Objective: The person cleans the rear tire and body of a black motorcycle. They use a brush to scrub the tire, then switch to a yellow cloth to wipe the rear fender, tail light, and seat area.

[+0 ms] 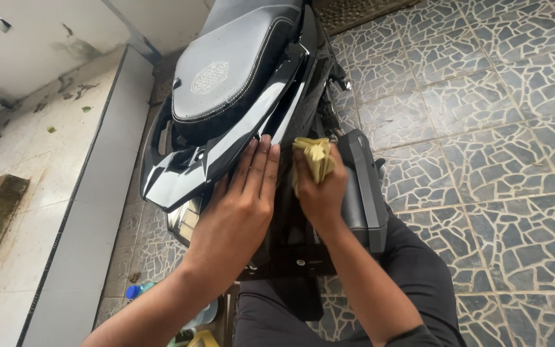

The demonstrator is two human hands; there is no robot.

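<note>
**Cloth at the scooter's rear panel**

The scooter (239,96) is heavy and rigid, its glossy black panel (226,154) likely slick, with sharp tail edges. Open tiled floor (483,160) lies to the right; a wall (46,128) crowds the left. The left hand (242,199) rests flat and open on the panel. The right hand (321,189) is closed around a soft, light yellow cloth (315,157), bunched beside the muffler (361,193).

Glossy black scooter body (226,144); dark grey seat (239,61) with white stitching and a pale round emblem; yellowish cloth (316,160); grey-blue floor tiles (496,128) in a cracked-stone mosaic pattern; white stained ledge (27,148); blue-capped bottle (137,290)
</note>
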